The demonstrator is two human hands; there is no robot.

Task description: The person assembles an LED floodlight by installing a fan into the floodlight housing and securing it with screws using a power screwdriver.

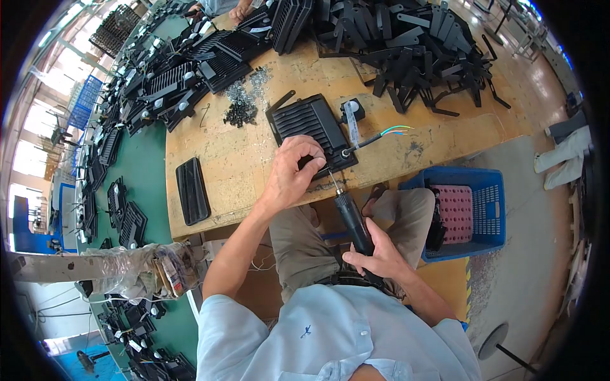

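My right hand is wrapped round a black electric screwdriver, its bit pointing up at the near edge of a black finned housing. The housing lies on the wooden table, with a bracket arm sticking out at its far left corner. My left hand rests over the housing's near edge, fingers pinched together close to the bit tip. Whatever those fingertips hold is too small to make out. A dark cable with stripped coloured wires runs from the housing to the right, beside a black sensor piece.
Small black screws and clear or silvery bits lie beyond the housing. A black phone is at the left. Black brackets pile at the back right. A blue crate stands right of my legs. Another person's hand shows at the far side.
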